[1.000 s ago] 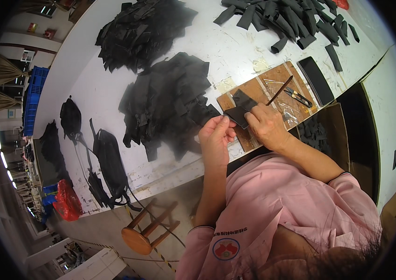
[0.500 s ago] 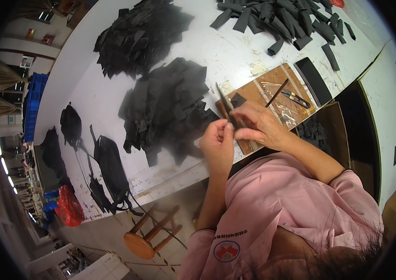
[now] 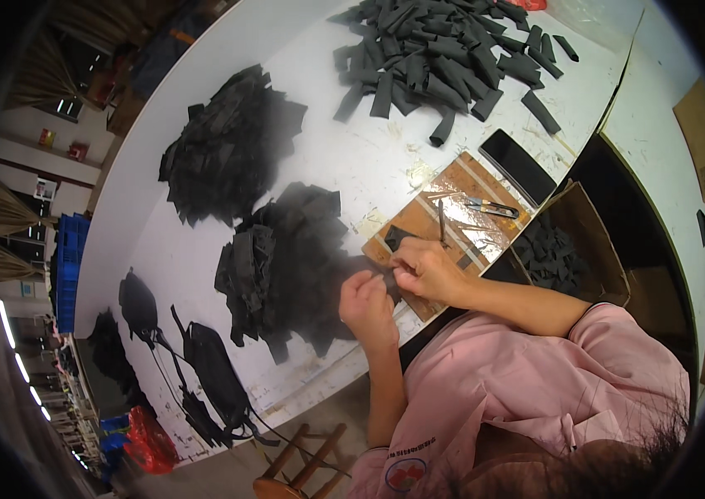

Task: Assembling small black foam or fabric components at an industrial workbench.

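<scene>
We look partway: tube-shaped pieces (image 3: 427, 66) atop the counter (image 3: 319, 170) seem done, flat pieces (image 3: 290, 258) heaped left seem pending, while left hand (image 3: 369, 308) and right hand (image 3: 429, 270) fingers pinch one black piece (image 3: 390, 287) by the wooden board (image 3: 462, 176).

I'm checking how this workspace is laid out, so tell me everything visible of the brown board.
The brown board looks wooden, flat and roughly rectangular, with pale strips across it and a shiny glare on part of its surface. It lies slanted in view at the near edge of the white table. Snips and a thin dark stick lie on it. The right hand is over its left part; whether they touch is unclear.
</scene>
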